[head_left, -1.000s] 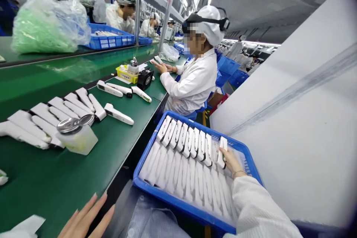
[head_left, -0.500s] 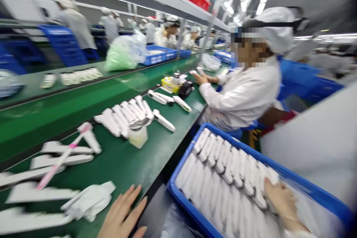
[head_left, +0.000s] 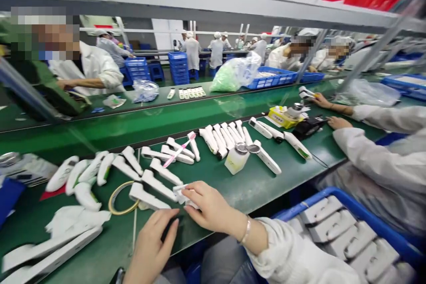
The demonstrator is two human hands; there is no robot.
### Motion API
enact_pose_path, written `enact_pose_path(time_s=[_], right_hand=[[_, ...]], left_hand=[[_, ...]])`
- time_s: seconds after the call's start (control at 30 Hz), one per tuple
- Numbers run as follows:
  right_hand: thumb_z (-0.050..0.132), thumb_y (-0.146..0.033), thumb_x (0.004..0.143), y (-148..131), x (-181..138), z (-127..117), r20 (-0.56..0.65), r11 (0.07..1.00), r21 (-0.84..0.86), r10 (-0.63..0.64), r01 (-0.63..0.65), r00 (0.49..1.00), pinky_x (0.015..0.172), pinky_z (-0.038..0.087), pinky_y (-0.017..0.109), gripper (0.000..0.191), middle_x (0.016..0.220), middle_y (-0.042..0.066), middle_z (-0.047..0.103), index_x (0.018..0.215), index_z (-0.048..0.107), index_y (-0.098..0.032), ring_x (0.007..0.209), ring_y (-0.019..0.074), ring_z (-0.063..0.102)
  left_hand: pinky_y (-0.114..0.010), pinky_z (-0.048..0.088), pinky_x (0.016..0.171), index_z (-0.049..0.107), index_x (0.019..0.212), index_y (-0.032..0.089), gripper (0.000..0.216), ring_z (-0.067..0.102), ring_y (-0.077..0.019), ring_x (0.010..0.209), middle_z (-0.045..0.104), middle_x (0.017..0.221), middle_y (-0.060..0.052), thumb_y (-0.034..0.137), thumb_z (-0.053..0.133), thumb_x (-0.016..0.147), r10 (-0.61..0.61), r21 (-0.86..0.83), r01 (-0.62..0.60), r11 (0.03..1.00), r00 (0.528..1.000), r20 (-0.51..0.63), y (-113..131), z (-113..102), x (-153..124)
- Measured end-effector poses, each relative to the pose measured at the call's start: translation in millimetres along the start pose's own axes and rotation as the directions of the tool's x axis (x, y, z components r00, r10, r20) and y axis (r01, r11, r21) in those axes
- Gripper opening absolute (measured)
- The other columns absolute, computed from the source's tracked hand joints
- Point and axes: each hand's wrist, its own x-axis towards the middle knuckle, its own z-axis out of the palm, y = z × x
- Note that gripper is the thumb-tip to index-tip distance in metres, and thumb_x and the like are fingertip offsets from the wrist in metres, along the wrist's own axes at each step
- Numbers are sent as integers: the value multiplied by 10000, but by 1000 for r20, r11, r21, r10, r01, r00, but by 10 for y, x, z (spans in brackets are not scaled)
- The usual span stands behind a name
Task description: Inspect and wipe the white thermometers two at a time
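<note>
My right hand [head_left: 213, 207] reaches over the green bench, thumb and fingers closed on a crumpled white cloth [head_left: 180, 194]. Close beside it, my left hand [head_left: 153, 242] is held with thumb and fingers apart and nothing seen between them. White handheld devices, shaped like forehead thermometers, lie around; the nearest white device [head_left: 146, 196] is just beyond my left fingertips. A pink-and-white stick [head_left: 175, 154] like a toothbrush rests across others. Behind my hands stands a small white bottle [head_left: 237, 159] with a metal top.
A roll of tape [head_left: 115, 197] and another crumpled cloth [head_left: 78, 222] lie at left. At lower right, a blue bin [head_left: 336, 193] holds several white devices. A co-worker's hands [head_left: 328, 104] work at right, near a yellow box [head_left: 281, 117]. A metal shelf [head_left: 206, 0] spans above.
The view has swung left. My right hand has left the devices in the blue bin and come to the cloth on the bench. My left hand is now beside it.
</note>
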Motion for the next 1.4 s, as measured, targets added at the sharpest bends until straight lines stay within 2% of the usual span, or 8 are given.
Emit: enact_pose_path(time_s=[0.13, 0.23, 0.47, 0.7, 0.87, 1.0, 1.2, 1.4], right_hand=[[431, -258, 878, -203, 464, 256, 21, 992, -26, 122, -121, 992, 820, 477, 373, 283, 1067, 122, 567, 1111, 559, -161, 1014, 252, 513], [454, -284, 863, -300, 683, 412, 60, 987, -9, 163, -163, 985, 782, 475, 403, 290, 1029, 152, 578, 1088, 565, -138, 971, 287, 544], [454, -418, 884, -441, 666, 724, 145, 955, 154, 230, -252, 962, 781, 485, 405, 501, 1037, 183, 622, 1246, 457, -73, 939, 293, 612], [290, -391, 952, -573, 309, 678, -42, 877, 422, 274, -232, 961, 1006, 391, 391, 574, 1329, 191, 448, 1426, 207, -78, 1250, 250, 422], [300, -357, 964, -639, 11, 409, -246, 721, 686, 359, -100, 900, 1108, 261, 427, 500, 1461, 91, 315, 1436, 223, -210, 1343, 227, 293], [420, -325, 937, -680, -204, 273, -192, 545, 834, 429, -83, 883, 1072, 334, 414, 460, 1377, 66, 455, 1384, 340, -254, 1258, 229, 431], [469, -339, 917, -685, -474, 129, -75, 339, 934, 500, -115, 863, 1066, 352, 410, 432, 1348, 34, 497, 1340, 424, -267, 1246, 226, 453], [379, -496, 920, -729, -473, -5, 18, 242, 957, 495, -158, 869, 1101, 284, 470, 527, 1397, 54, 437, 1376, 361, -235, 1321, 251, 348]], left_hand=[[-268, 490, 594, 574, 809, 203, 261, 620, -178, 636, 638, 727, -25, 446, 483, 837, -455, -145, 444, 884, 889, -50, -252, -189, -101], [-278, 458, 516, 543, 815, 196, 302, 593, -177, 480, 596, 598, 9, 493, 489, 811, -605, -249, 585, 772, 796, -5, -362, -226, -69], [-279, 446, 498, 596, 895, 167, 288, 571, -169, 431, 598, 557, 19, 424, 517, 791, -594, -424, 530, 735, 804, -25, -432, -161, 45], [-315, 406, 982, 449, 1238, 155, 450, 499, -212, 1198, 535, 1297, -123, 411, 458, 868, -539, -662, 347, 664, 836, -102, 21, -25, 56], [-329, 460, 921, 525, 1158, 162, 408, 599, -223, 1043, 618, 1179, -112, 342, 614, 804, -494, -867, 221, 446, 869, -33, 438, 15, 120], [-358, 461, 933, 527, 1146, 196, 384, 601, -222, 1041, 633, 1155, -78, 290, 642, 791, -533, -965, 153, 213, 846, 16, 619, -9, 164], [-341, 525, 828, 577, 1041, 191, 333, 646, -223, 936, 688, 1003, -47, 233, 700, 734, -448, -950, 312, 1, 850, 278, 723, -84, 140], [-399, 492, 904, 616, 1061, 146, 395, 594, -281, 1066, 693, 991, -87, 458, 513, 841, -506, -921, 291, -257, 772, 385, 807, -98, 131]])
